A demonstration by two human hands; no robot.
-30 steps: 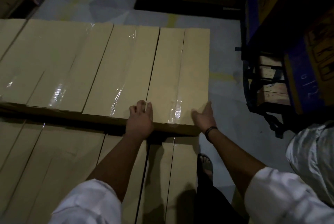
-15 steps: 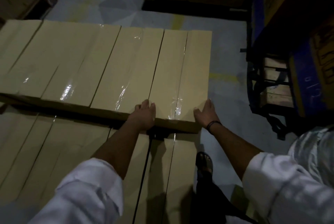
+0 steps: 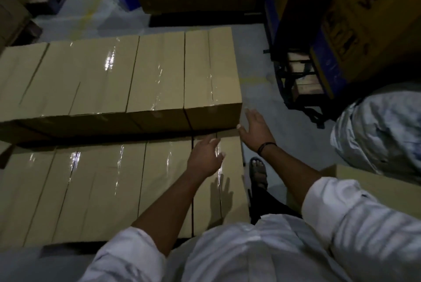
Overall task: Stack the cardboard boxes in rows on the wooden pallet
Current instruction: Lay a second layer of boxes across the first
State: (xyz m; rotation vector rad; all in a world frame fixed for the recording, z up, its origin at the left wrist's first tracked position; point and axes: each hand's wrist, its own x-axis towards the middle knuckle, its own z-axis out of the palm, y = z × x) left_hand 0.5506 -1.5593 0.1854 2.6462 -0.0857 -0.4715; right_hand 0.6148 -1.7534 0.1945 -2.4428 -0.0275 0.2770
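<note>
Fingers (image 3: 214, 145) on the left hand (image 3: 205, 156) are spread and slack, gripping nothing; that hand hovers palm down over the right end of the lower row (image 3: 102, 190) of cardboard boxes, throwing its shadow on the taped lid beneath, so I'd say it is clear of the card rather than pressing it. Out to the side, the right hand (image 3: 255, 130) is likewise released, fingers straight and pointing away from the person, its thumb at or just beside the near right corner of the end box (image 3: 213, 72); whether it truly touches I cannot tell in this dim light. That end box closes off the upper row (image 3: 91, 76), which sits one tier higher at the far side, its boxes butted side by side with tape seams running the same way and their near faces in one line, which looks like the reason for a hand at the corner: to check or nudge the edge flush. Both rows end roughly level above the grey floor (image 3: 262, 65), where a sandalled foot (image 3: 258, 170) stands just beside the stack. The pallet under the boxes is hidden. Off to the right, well apart, a plastic-wrapped bundle (image 3: 376, 133) and printed cartons (image 3: 364, 31) on another pallet (image 3: 306, 90) leave a narrow aisle, so the person works from the stack's end
</note>
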